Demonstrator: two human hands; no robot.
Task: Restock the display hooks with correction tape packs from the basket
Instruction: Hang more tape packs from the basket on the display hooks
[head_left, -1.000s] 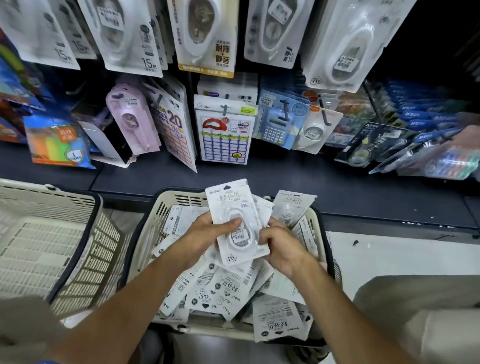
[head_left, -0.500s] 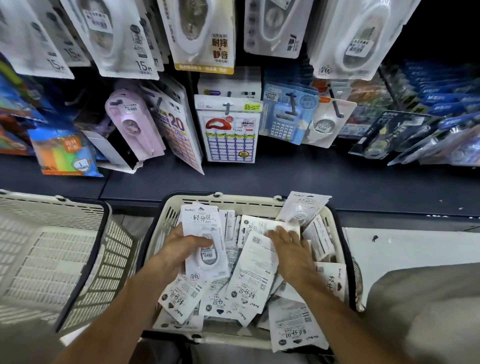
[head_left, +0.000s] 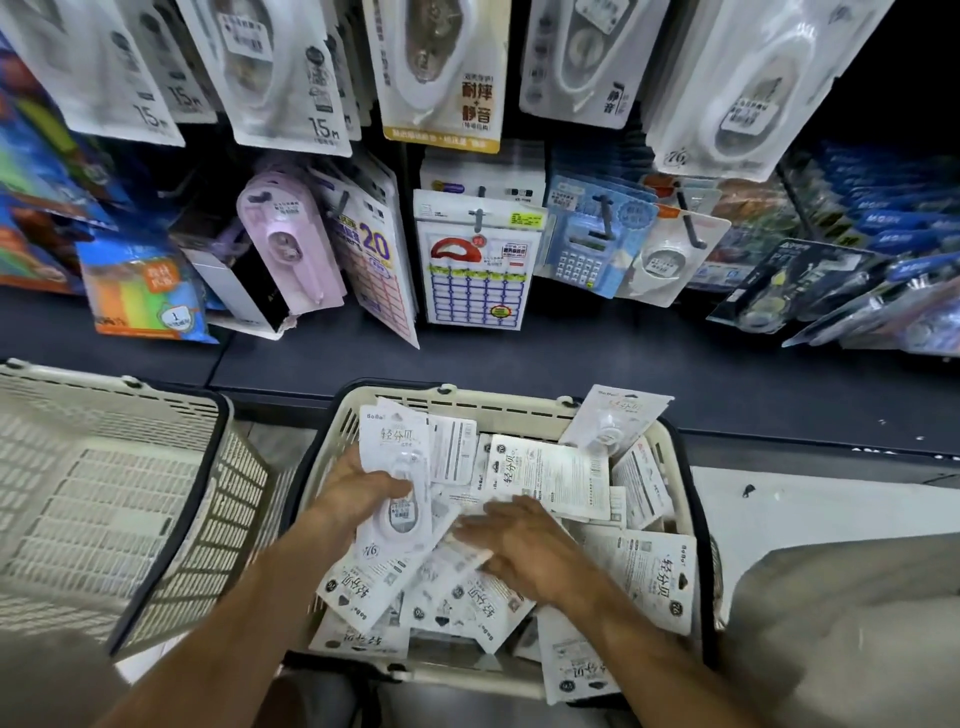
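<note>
I judge the restock far from done: the basket (head_left: 519, 405) near me is heaped with correction tape packs (head_left: 550, 478). My left hand (head_left: 358, 493) has its grip closed around one pack (head_left: 397, 467), held face-up over the basket's left side. My right hand (head_left: 524, 545) lies flat, fingers straight, on the loose heap. The display hooks (head_left: 605, 213) stand far above, already crowded.

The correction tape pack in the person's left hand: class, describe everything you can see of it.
The correction tape pack is a white card with a clear plastic blister over an oval white dispenser. Grey characters are printed near its top and "76" near its bottom corner. It faces up, roughly upright, above the basket. The left hand grips its left edge, thumb across the blister. Its lower end overlaps loose packs beneath.
</note>
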